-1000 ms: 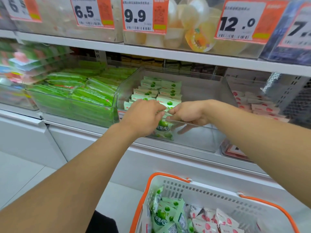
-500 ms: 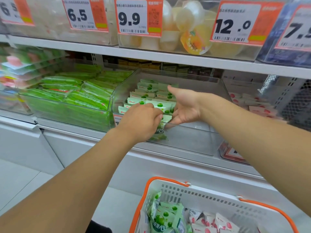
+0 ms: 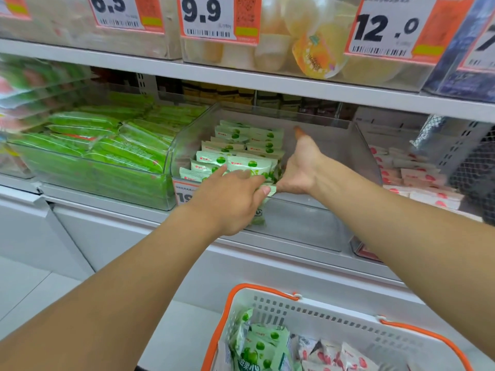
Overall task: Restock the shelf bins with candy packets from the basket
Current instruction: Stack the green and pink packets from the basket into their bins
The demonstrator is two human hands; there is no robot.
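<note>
Clear plastic bin (image 3: 334, 145) on the shelf (image 3: 241, 79), holding rows of green-and-white packets (image 3: 235, 145) along its left side: the left hand (image 3: 227, 202), fingers curled, pinches one packet (image 3: 261, 210) at the front wall, while the right hand (image 3: 302, 167) lies flat and fully open, fingers straight, against the rows' right edge. One basket (image 3: 348, 314) below holds more green packets and pink-and-white packets (image 3: 337, 354); exact counts cannot be told.
</note>
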